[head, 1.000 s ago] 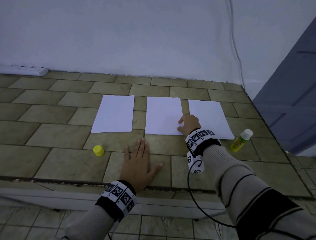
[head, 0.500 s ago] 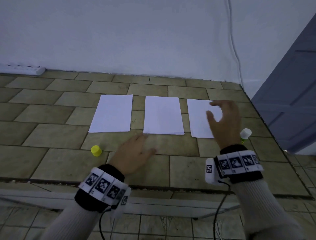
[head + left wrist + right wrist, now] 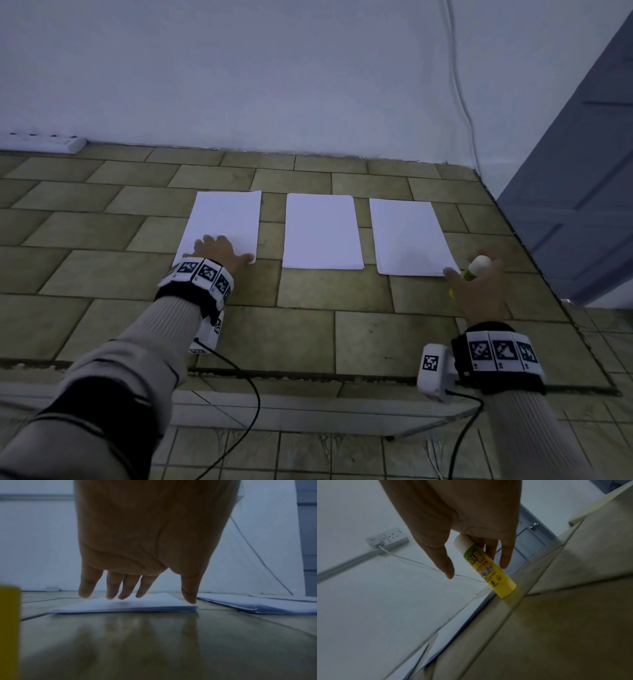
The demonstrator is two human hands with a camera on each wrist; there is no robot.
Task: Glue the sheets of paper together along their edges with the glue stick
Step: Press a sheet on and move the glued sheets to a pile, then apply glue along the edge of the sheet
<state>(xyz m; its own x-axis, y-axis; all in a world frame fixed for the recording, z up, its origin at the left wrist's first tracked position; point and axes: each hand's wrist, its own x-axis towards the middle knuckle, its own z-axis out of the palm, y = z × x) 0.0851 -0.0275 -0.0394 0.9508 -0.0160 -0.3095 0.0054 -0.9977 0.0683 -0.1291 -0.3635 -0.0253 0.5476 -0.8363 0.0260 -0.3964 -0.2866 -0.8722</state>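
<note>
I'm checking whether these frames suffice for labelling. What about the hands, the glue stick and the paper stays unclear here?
- Right hand on the glue stick: head view, the hand covers the tube; wrist view hides the finger contact.
- Yellow cap: left wrist view, cut off by the edge and blurred; head view, not visible.
- Left hand on the left paper stack: sheet count too fine to tell.

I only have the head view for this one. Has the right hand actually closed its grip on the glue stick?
Observer: Not yet. The right wrist view shows the right hand with its thumb clear of the glue stick and its fingers straight behind it.
Reviewer: Where is the cap?
Observer: The left wrist view shows a blurred yellow block, likely the cap, at its left edge.
Reviewer: And the left hand?
Observer: The left hand rests its fingertips on the left paper pile, which is several sheets thick.
</note>
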